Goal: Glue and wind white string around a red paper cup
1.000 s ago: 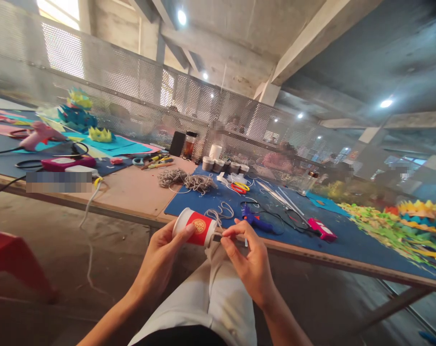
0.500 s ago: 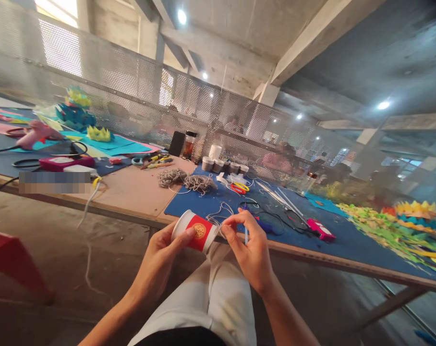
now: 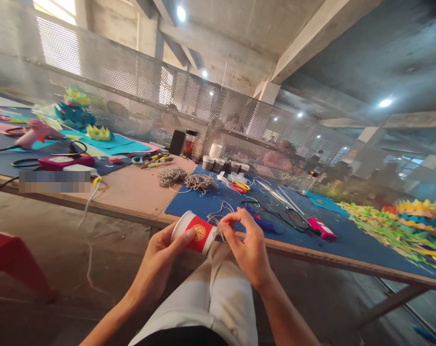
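Note:
A red and white paper cup (image 3: 197, 233) with a gold emblem lies tilted on its side in the air, just off the table's front edge. My left hand (image 3: 166, 247) is closed around its open-rim end, the thumb on the red band. By the cup's base, my right hand (image 3: 245, 245) pinches thin grey string (image 3: 219, 228) between thumb and fingertips. Loops of this string reach up over the blue mat. Bundles of grey string (image 3: 199, 182) rest on the table behind the cup.
Orange and yellow scissors (image 3: 240, 187), small lidded cups (image 3: 218, 165) and a blue glue gun (image 3: 264, 224) are on the mat (image 3: 189, 204). A pink power strip (image 3: 322, 229) and paper strips (image 3: 376, 226) lie right. Paper flowers (image 3: 75, 113) and a pink glue gun (image 3: 36, 134) stand left.
My right hand has shifted very slightly left, toward the cup's base, still pinching the string. My left hand and the cup are almost unmoved.

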A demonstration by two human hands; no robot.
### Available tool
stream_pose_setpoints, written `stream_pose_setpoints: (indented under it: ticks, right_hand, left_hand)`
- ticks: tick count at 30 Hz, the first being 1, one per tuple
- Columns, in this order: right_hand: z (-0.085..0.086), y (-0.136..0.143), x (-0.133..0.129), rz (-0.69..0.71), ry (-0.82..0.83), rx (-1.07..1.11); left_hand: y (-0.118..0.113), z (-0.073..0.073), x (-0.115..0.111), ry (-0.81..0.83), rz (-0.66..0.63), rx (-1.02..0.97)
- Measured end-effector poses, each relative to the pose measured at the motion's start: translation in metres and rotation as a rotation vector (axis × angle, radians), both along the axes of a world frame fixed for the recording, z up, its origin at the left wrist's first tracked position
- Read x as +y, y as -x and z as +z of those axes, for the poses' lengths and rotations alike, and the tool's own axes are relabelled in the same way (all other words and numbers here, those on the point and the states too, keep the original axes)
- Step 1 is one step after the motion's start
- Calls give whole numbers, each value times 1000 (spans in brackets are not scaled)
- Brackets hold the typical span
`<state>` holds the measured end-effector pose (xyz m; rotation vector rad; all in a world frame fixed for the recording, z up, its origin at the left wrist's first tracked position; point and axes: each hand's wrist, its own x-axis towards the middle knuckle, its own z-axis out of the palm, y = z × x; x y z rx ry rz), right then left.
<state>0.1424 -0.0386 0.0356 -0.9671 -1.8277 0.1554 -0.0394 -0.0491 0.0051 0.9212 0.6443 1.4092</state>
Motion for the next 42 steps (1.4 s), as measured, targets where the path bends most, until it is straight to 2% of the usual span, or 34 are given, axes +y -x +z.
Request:
stream_pose_setpoints:
  ticks: [9, 20, 26, 32, 42]
  right_hand:
    - [-3, -1, 1, -8, 15, 2]
    - [-5, -2, 1, -27, 52, 6]
    - [-5, -2, 1, -19, 63, 18]
    - [-6, -2, 1, -7, 71, 17]
    - [-10, -3, 2, -1, 84, 23]
  left_hand:
    - [-2, -3, 1, 3, 32, -27]
    - [1, 0, -2, 5, -21, -41]
    - [-2, -2, -1, 24, 21, -70]
    - [3, -3, -1, -13, -28, -41]
    - [5, -5, 0, -61, -25, -40]
